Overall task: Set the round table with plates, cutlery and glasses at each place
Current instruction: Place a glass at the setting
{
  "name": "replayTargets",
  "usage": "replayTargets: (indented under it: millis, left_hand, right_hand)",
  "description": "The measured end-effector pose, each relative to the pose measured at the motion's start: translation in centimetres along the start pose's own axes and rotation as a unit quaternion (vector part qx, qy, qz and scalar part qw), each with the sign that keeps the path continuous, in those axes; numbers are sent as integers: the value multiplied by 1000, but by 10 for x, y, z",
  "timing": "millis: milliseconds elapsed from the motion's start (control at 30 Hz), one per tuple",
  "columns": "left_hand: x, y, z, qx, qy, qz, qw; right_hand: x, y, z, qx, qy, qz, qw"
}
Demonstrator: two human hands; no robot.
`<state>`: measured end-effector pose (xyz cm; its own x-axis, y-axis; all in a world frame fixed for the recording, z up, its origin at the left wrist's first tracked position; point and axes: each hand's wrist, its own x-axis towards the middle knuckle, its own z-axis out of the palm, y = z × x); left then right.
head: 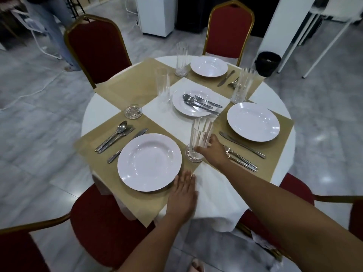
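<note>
Head view. A tall ribbed glass [201, 130] stands upright on a glass coaster [191, 158] at the inner corner of the near placemat [94, 148]. It sits between the near plate [149, 161] and the right-side cutlery [242, 159]. The right hand [216, 152] holds it low, fingers [210, 140] curled round the glass wall. The left hand [183, 193] lies flat at the placemat's edge, fingers straight and together, tips at the near plate's rim.

Left of the near plate lie a knife [127, 145], then a spoon and fork [115, 136] side by side. The right plate [253, 121] has a knife [241, 144] just beside it. The far plate [209, 66] has cutlery to its right. The centre plate [194, 112] carries a loose spoon, fork and knife. Three more tall glasses stand about: one [181, 58] beside the far plate, one [163, 85] near the centre, and one [243, 85] between the far and right places. A second coaster [133, 111] sits at the near placemat's far corner.

Surface: a round bench [216, 197] under a white cloth, laid with tan placemats. Room: red chairs [98, 50] with gold frames, a glossy grey marble floor [39, 124], a black bin [268, 62], a white cabinet [155, 14] and another person's legs [55, 36] at upper left.
</note>
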<state>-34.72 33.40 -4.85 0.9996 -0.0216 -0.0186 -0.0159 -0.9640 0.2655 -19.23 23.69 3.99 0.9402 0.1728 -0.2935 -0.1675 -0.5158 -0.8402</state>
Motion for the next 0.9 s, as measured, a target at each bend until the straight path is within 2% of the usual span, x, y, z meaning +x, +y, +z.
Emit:
replayTargets:
  millis: [167,400,900]
  left_hand:
    - [-1,2,5,-9,0,-8,1000]
    - [-5,-2,5,-37,-44,-77,995]
    - [-4,-2,5,-19,-64,-85,994]
  right_hand:
    - [0,3,3,2,-3,-1,1000]
    - [3,6,6,4,1,-2,1000]
    - [2,2,8,-4,2,-12,1000]
